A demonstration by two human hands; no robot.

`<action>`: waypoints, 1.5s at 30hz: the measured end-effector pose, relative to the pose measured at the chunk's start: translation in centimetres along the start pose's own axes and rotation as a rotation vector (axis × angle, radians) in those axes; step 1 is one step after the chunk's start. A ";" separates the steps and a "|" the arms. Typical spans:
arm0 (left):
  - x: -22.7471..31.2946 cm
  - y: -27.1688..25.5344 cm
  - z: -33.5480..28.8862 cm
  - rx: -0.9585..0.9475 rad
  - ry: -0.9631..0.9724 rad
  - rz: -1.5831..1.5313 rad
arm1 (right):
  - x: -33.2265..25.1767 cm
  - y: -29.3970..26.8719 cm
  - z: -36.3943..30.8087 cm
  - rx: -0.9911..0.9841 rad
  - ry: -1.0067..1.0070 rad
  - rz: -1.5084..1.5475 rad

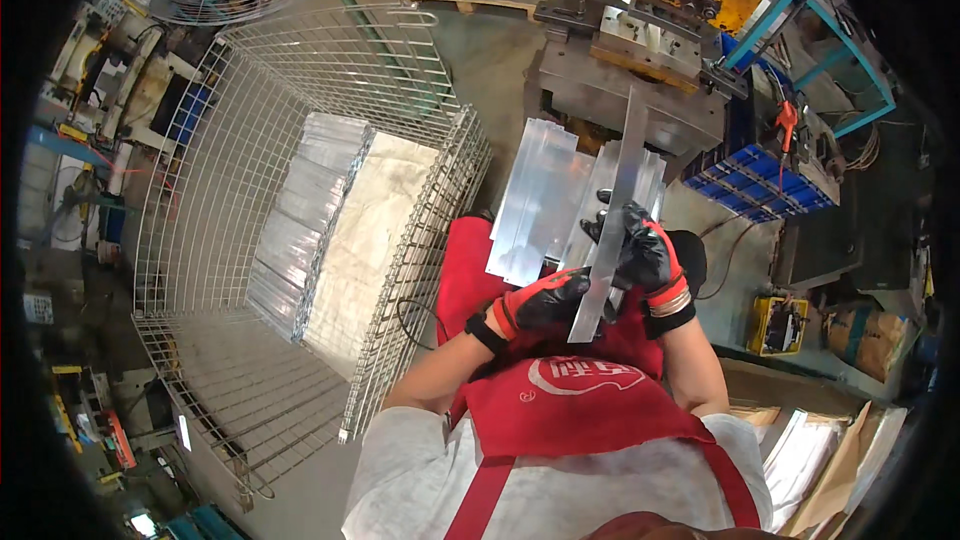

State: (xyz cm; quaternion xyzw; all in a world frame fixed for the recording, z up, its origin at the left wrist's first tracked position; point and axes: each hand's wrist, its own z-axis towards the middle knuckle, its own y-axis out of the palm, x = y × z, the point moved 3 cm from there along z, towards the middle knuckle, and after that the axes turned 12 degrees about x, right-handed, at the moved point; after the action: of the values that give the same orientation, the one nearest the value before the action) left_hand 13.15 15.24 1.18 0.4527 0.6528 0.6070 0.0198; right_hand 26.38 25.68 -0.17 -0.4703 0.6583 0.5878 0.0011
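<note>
Metal strip (612, 225): long, narrow and bright; runs from the lap up toward 12 o'clock, its far end at the press (640, 50), its near end low between the two hands. Judged to be held lengthwise so that it lines up with the machine's mouth.
Left hand (540, 302): black-and-red glove, fingers closed around the strip's near end from 9 o'clock; it appears to steady the tail.
Right hand (645, 250): same kind of glove, clamped on the strip just farther along, at 1 o'clock of the left hand; the two hands sit close together, both gripping the one strip.
Stack of strips (545, 205): flat bright pieces lying under the held strip, at 11 o'clock of the hands, resting over the red apron (560, 405); likely kept within easy reach.
Wire basket (300, 180): large mesh cage at 9 o'clock of the person, holding a pile of similar pieces (305, 220) along one wall.
Blue tray (760, 190): at 2 o'clock, beside the press.
</note>
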 end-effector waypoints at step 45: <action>-1.6 -6.4 6.3 0.684 0.135 1.708 | -1.5 -3.9 -4.4 0.197 -0.314 -0.377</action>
State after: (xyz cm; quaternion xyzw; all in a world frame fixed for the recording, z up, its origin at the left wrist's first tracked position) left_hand 14.09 20.12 -6.46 0.7255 0.2410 0.2146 -0.6078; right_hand 32.05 23.73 -1.01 -0.4851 0.6049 0.5760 0.2587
